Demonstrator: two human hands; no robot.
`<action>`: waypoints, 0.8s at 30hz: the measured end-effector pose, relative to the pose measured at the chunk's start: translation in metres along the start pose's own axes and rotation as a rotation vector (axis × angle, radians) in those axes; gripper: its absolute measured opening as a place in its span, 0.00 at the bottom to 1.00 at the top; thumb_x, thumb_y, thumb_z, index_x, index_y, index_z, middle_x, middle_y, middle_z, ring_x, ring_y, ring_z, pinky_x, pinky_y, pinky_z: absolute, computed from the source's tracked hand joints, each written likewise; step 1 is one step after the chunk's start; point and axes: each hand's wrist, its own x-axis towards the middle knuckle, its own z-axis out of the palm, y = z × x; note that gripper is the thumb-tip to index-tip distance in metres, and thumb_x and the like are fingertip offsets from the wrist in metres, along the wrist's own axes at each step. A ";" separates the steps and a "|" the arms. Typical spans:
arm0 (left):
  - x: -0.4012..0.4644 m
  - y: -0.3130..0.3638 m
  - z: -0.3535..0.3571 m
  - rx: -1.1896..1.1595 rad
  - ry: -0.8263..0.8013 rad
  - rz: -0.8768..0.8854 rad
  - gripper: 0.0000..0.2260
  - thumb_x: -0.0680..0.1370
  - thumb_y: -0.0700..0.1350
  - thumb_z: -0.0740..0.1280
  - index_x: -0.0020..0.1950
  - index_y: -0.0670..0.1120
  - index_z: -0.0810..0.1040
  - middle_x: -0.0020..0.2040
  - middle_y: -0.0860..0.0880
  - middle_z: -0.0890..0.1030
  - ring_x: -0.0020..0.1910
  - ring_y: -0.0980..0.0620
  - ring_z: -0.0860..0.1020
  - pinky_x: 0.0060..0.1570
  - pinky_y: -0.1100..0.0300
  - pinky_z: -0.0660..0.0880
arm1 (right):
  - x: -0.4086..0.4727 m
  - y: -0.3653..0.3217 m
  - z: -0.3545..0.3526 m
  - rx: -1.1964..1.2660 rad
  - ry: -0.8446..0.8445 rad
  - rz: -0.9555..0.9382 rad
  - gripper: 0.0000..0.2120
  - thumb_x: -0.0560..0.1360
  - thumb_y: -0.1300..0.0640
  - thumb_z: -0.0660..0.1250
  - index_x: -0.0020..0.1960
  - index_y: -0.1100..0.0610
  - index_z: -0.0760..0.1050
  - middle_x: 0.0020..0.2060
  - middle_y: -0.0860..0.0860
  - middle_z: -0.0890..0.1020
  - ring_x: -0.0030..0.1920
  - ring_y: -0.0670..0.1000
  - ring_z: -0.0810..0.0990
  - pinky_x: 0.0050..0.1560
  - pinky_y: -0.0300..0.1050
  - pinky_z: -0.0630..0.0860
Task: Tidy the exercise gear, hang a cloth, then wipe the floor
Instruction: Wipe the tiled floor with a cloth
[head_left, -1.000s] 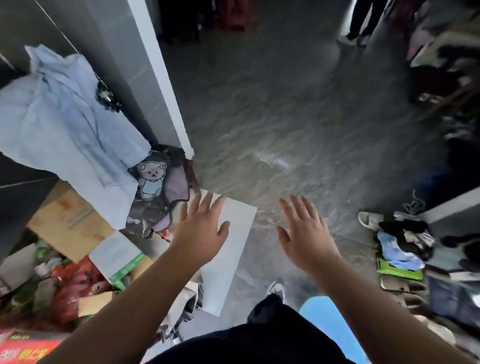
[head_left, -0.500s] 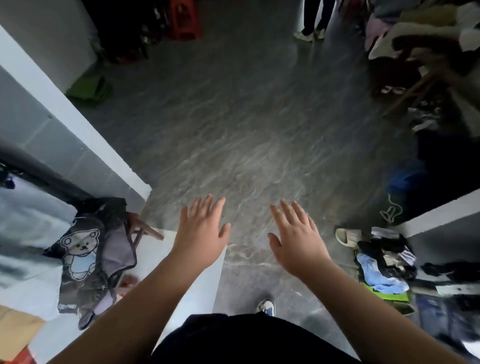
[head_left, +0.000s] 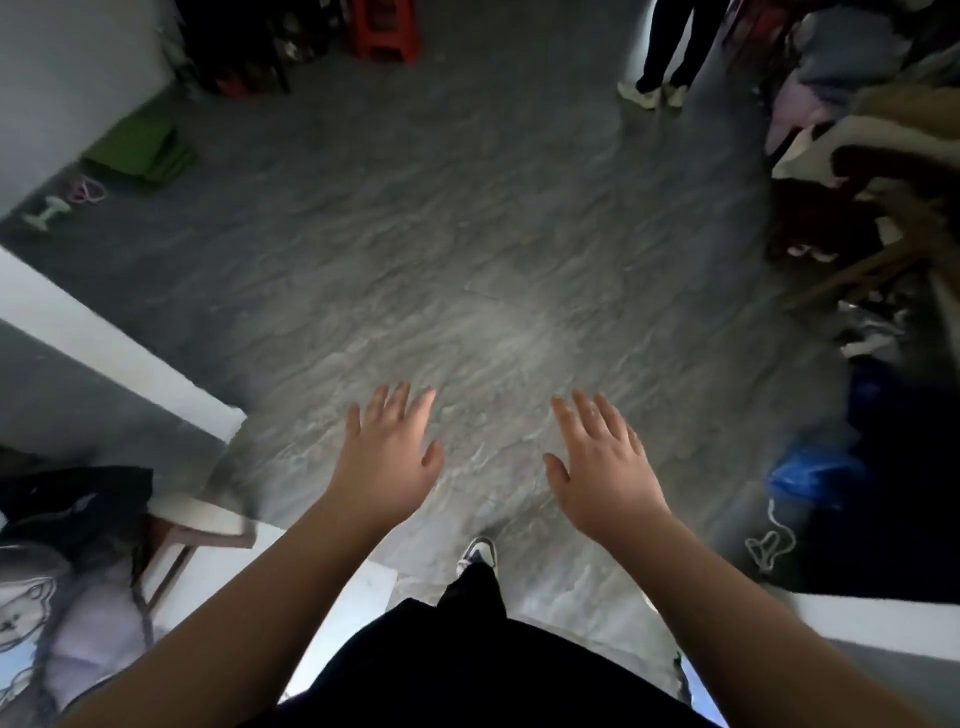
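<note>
My left hand (head_left: 392, 452) and my right hand (head_left: 602, 460) are stretched out in front of me, palms down and fingers spread, holding nothing, above the grey floor (head_left: 467, 249). At the far left by the wall lie a folded green mat (head_left: 140, 150), a pale green dumbbell (head_left: 45, 213) and a pink looped band (head_left: 87, 190). A dark cloth with a bear print (head_left: 47, 597) hangs over a stool at the lower left. A white rope (head_left: 771, 543) lies on the floor at the right.
A white-edged wall corner (head_left: 156, 384) juts in from the left. A red stool (head_left: 387, 28) stands at the back. Another person's legs and shoes (head_left: 657, 78) are at the far right back. Piled clothes and a wooden frame (head_left: 872, 208) crowd the right side, with a blue bag (head_left: 810, 473) below.
The view has swung right and up, away from the hanging blue cloth and boxes, bringing the mat, dumbbell and band into sight. Both hands stay open in front of me.
</note>
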 end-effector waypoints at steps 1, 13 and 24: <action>0.027 0.007 -0.003 -0.007 -0.016 -0.008 0.28 0.80 0.56 0.56 0.78 0.51 0.54 0.79 0.43 0.58 0.78 0.41 0.52 0.74 0.38 0.52 | 0.026 0.007 -0.006 -0.004 -0.010 0.003 0.32 0.80 0.43 0.53 0.79 0.49 0.44 0.80 0.51 0.49 0.79 0.55 0.44 0.77 0.55 0.50; 0.323 0.069 -0.068 0.035 -0.014 -0.050 0.29 0.81 0.60 0.52 0.79 0.52 0.47 0.80 0.45 0.52 0.79 0.43 0.49 0.76 0.41 0.48 | 0.303 0.100 -0.102 0.032 0.061 -0.079 0.33 0.79 0.43 0.56 0.80 0.52 0.50 0.79 0.54 0.56 0.79 0.57 0.50 0.77 0.55 0.54; 0.617 0.128 -0.112 -0.019 0.092 -0.281 0.29 0.81 0.59 0.54 0.79 0.52 0.51 0.80 0.46 0.55 0.78 0.44 0.51 0.76 0.42 0.49 | 0.633 0.195 -0.194 -0.068 0.025 -0.311 0.34 0.78 0.44 0.59 0.79 0.51 0.52 0.78 0.54 0.59 0.78 0.58 0.55 0.75 0.58 0.59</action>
